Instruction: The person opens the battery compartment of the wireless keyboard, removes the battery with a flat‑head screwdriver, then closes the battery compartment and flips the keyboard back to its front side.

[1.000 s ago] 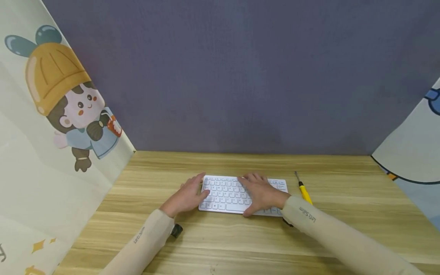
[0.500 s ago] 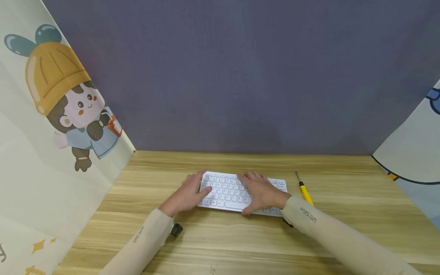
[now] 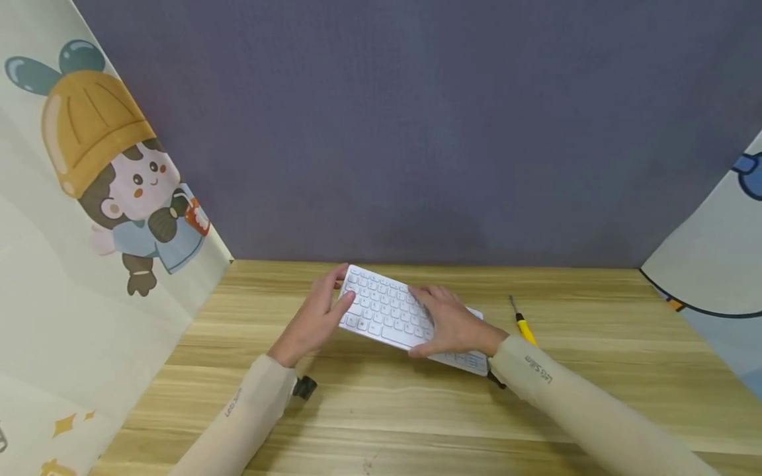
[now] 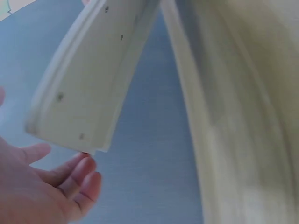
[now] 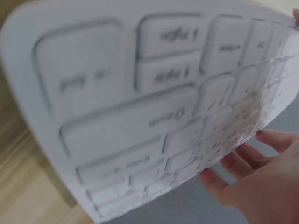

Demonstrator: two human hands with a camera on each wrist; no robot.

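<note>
Since one second ago, the left end of the white keyboard (image 3: 381, 307) has gone up, and the left hand (image 3: 309, 320) has gone up with it. Back then the keyboard looked flat on the wooden counter (image 3: 369, 416). Now it slants, just below the middle of the head frame, high on the left and low on the right. I cannot tell if its right end touches the counter. The left hand's grip is clamped on the left end, with the thumb on top of the keys. The right hand (image 3: 455, 324) has its grip clamped across the keyboard too, thumb at the near edge and fingers at the far edge. The left wrist frame shows the plain underside, with small dark dots. Right of the middle, a yellow tool (image 3: 526, 330) with a thin metal end lies on the counter, near the right sleeve (image 3: 571, 400).
</note>
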